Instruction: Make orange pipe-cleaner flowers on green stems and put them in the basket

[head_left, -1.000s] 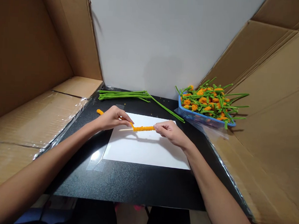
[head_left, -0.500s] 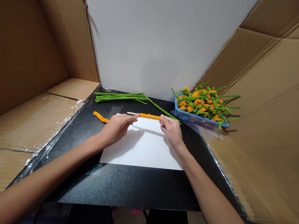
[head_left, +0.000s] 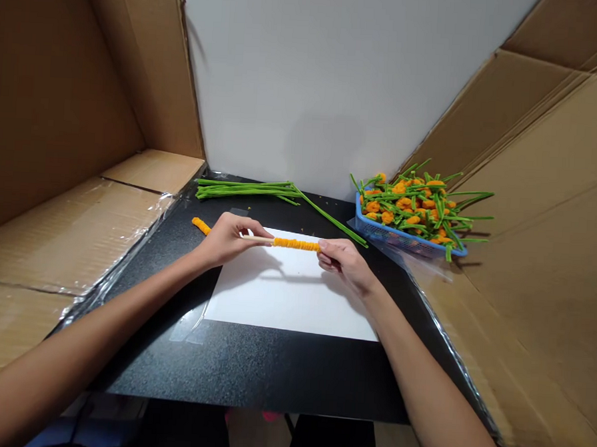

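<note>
Head view: mid-frame, I log orange-wrapped stick (head_left: 296, 244) crosswise; left hand (head_left: 224, 239) pinches bare part, right hand (head_left: 350, 263) wrapped end.

Both hands hold a stick (head_left: 255, 238) wrapped in orange coil (head_left: 296, 244).

The head camera looks forward and down over the tabletop (head_left: 251, 368).

Small craft workspace: black tabletop (head_left: 251, 368) flanked by cardboard (head_left: 539, 296), green stems (head_left: 245, 191) laid far left, blue basket (head_left: 402, 239) heaped with orange-and-green pieces (head_left: 410, 204).
</note>
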`<state>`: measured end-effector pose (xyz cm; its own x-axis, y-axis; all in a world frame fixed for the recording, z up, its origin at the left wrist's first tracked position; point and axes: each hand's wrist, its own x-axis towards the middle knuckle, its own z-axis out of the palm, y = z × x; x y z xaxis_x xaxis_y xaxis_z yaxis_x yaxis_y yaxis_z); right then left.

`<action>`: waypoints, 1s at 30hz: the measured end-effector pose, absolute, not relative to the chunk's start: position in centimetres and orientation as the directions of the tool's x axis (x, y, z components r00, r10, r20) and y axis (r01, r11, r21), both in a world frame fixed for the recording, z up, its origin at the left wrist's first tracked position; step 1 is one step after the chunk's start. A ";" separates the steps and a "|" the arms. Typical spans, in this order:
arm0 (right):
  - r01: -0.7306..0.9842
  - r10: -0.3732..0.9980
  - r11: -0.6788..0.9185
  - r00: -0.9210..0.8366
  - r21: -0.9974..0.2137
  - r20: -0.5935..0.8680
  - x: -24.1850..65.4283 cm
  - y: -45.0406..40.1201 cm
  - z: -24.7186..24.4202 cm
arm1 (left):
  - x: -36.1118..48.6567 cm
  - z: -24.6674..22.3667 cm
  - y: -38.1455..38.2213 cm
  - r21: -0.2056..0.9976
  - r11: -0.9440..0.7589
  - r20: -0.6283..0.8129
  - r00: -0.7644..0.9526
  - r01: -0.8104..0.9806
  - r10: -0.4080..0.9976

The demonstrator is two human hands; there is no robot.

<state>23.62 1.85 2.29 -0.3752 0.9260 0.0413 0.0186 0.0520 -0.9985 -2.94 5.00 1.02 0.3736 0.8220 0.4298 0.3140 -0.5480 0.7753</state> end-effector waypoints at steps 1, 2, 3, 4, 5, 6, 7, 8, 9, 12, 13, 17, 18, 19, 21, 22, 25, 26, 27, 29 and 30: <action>0.106 0.908 0.099 -0.417 -0.990 0.046 24.0 2.0 2.3 | -3.2 1.0 5.2 0.764 -0.561 0.438 0.380 0.321 0.814; 0.190 0.889 0.152 -0.454 -0.970 0.050 24.3 2.1 2.4 | -3.3 1.0 5.3 0.752 -0.574 0.445 0.392 0.324 0.805; 0.267 0.874 0.210 -0.482 -0.941 0.059 24.6 2.1 2.5 | -3.4 1.0 5.3 0.739 -0.590 0.449 0.414 0.326 0.792; 0.337 0.862 0.269 -0.503 -0.902 0.069 24.8 2.1 2.7 | -3.5 1.1 5.3 0.723 -0.608 0.450 0.444 0.328 0.775; 0.401 0.851 0.324 -0.518 -0.857 0.079 24.9 2.1 2.8 | -3.5 1.2 5.3 0.705 -0.628 0.448 0.480 0.329 0.754; 0.459 0.844 0.374 -0.528 -0.806 0.091 25.0 2.1 3.0 | -3.5 1.3 5.3 0.685 -0.648 0.443 0.515 0.334 0.734; 0.512 0.841 0.414 -0.532 -0.753 0.101 25.0 2.1 3.1 | -3.4 1.4 5.2 0.659 -0.667 0.439 0.543 0.346 0.716; 0.556 0.841 0.444 -0.529 -0.702 0.113 25.0 2.0 3.2 | -3.4 1.4 5.1 0.627 -0.688 0.442 0.559 0.367 0.701; 0.591 0.846 0.464 -0.517 -0.660 0.132 24.9 2.0 3.1 | -3.3 1.4 5.0 0.583 -0.708 0.457 0.561 0.397 0.691; 0.644 0.879 0.468 -0.409 -0.605 0.244 24.5 2.0 2.8 | -2.8 1.0 4.6 0.425 -0.738 0.577 0.472 0.524 0.667; 0.643 0.889 0.456 -0.352 -0.616 0.291 24.3 2.0 2.6 | -2.5 0.8 4.4 0.389 -0.736 0.625 0.428 0.555 0.653; 0.498 0.923 0.377 -0.126 -0.781 0.364 23.2 2.0 1.5 | -1.2 0.2 3.1 0.311 -0.713 0.780 0.259 0.629 0.569; 0.421 0.936 0.346 -0.089 -0.838 0.342 22.8 1.9 1.2 | -0.9 0.1 2.8 0.287 -0.700 0.807 0.228 0.654 0.545; 0.331 0.950 0.308 -0.060 -0.892 0.306 22.3 1.8 1.0 | -0.7 0.1 2.5 0.264 -0.683 0.827 0.205 0.681 0.524; 0.127 0.979 0.203 -0.018 -0.971 0.202 21.5 1.4 0.6 | -0.5 0.2 2.1 0.234 -0.658 0.855 0.171 0.716 0.490; 0.026 0.989 0.145 -0.007 -0.989 0.145 21.1 1.2 0.5 | -0.5 0.2 2.1 0.228 -0.658 0.865 0.161 0.718 0.476; -0.201 1.000 -0.006 -0.016 -0.980 -0.003 20.3 0.7 0.6 | -0.5 0.2 2.1 0.223 -0.693 0.891 0.145 0.686 0.430; -0.247 0.999 -0.044 -0.029 -0.968 -0.038 20.2 0.6 0.7 | -0.5 0.2 2.2 0.223 -0.711 0.896 0.148 0.667 0.420; -0.281 0.997 -0.079 -0.046 -0.956 -0.069 20.2 0.6 0.7 | -0.5 0.1 2.2 0.230 -0.731 0.897 0.151 0.642 0.415; -0.324 0.988 -0.146 -0.090 -0.935 -0.123 20.4 0.6 0.8 | -0.4 0.0 2.3 0.297 -0.762 0.888 0.127 0.576 0.442; -0.340 0.983 -0.175 -0.111 -0.924 -0.145 20.5 0.7 0.8 | -0.3 0.0 2.3 0.367 -0.763 0.869 0.097 0.532 0.486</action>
